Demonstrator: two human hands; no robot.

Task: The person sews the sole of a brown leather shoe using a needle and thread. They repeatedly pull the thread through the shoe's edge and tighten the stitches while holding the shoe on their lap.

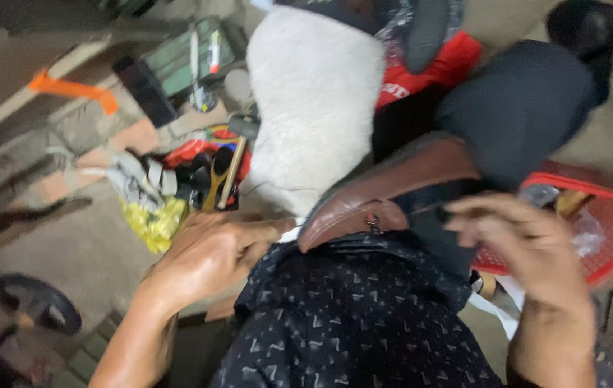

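The brown leather shoe [385, 194] is lying across my lap, against my dark patterned shirt [349, 323]. My left hand [209, 251] is pressing half-curled at its toe end, while my right hand [529, 241] is pinching its dark opening. A red basket [608, 215] is sitting just beside my right hand.

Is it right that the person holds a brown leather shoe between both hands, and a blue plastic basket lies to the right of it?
Not quite: the plastic basket is red, not blue, as the head view shows. The rest holds: the brown leather shoe sits between the left hand and the right hand, with the basket to its right.
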